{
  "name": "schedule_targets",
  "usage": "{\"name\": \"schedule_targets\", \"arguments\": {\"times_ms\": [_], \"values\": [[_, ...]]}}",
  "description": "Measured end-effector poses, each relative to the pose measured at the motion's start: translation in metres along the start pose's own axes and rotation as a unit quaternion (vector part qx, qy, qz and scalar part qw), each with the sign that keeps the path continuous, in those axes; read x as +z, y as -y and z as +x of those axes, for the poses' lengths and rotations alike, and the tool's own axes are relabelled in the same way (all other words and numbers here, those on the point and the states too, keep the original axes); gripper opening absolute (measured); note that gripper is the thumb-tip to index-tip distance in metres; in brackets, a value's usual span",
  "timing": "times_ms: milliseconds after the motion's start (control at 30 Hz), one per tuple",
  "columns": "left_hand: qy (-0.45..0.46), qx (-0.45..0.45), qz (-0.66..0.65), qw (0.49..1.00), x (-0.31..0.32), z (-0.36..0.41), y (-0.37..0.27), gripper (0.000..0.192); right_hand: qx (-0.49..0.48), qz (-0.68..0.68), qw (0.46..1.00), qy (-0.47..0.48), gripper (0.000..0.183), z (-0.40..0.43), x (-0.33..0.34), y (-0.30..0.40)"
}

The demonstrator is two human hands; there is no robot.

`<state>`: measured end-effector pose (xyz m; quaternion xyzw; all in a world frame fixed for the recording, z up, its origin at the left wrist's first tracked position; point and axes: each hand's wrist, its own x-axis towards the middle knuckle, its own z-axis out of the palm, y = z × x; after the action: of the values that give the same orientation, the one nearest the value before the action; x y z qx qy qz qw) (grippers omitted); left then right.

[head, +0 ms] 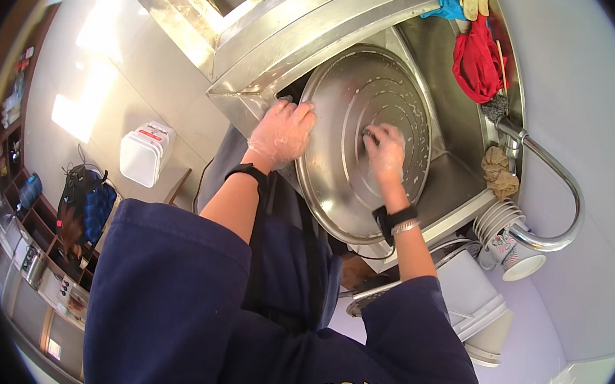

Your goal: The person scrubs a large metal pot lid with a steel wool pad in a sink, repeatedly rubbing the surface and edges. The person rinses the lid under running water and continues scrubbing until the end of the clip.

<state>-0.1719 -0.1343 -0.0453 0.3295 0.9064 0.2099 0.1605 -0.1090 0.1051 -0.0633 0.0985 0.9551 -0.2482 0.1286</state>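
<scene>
A large round metal lid or shallow pan [332, 156] with concentric rings leans in a stainless steel sink [449, 176]. White suds or residue spot its right half. My left hand [284, 130], in a clear plastic glove, grips its rim on the left side. My right hand [385, 150], also in a clear glove, presses a small dark scrubber [371, 136] against the middle of the surface; most of the scrubber is hidden by the fingers.
A curved chrome faucet [571, 185] stands at the right, beside a brown cloth [498, 172], a red cloth [477, 62], a grey scouring pad [494, 107] and stacked dishes and cups [521, 265]. White tubs [472, 297] are below right. A white bucket [142, 157] stands at left.
</scene>
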Motion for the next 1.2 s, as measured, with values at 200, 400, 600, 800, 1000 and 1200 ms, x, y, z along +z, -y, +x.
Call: {"name": "schedule_targets", "arguments": {"times_ms": [200,400,600,800,1000,1200], "values": [[-0.002,-0.004,-0.006,1.000,-0.001,-0.001,0.000,0.027,0.079,-0.018,0.995,0.055,0.022,-0.021,-0.012,0.010],[-0.017,0.014,0.016,1.000,0.001,0.002,-0.002,0.027,0.062,-0.025,0.997,0.024,0.021,0.021,-0.008,0.000],[-0.023,0.025,0.021,0.999,0.005,0.005,-0.001,0.023,0.063,-0.034,0.997,0.024,0.020,0.018,-0.006,0.010],[-0.031,0.036,0.014,0.999,-0.003,0.002,0.004,0.027,0.050,-0.112,0.971,0.206,0.022,0.022,-0.043,0.038],[0.000,0.028,0.039,0.999,0.002,0.003,-0.001,0.029,-0.034,-0.159,0.942,0.295,0.026,0.004,-0.153,0.122],[-0.007,0.050,0.024,0.998,-0.007,0.002,0.007,0.024,-0.030,-0.170,0.965,0.197,0.018,-0.048,-0.235,0.179]]}}
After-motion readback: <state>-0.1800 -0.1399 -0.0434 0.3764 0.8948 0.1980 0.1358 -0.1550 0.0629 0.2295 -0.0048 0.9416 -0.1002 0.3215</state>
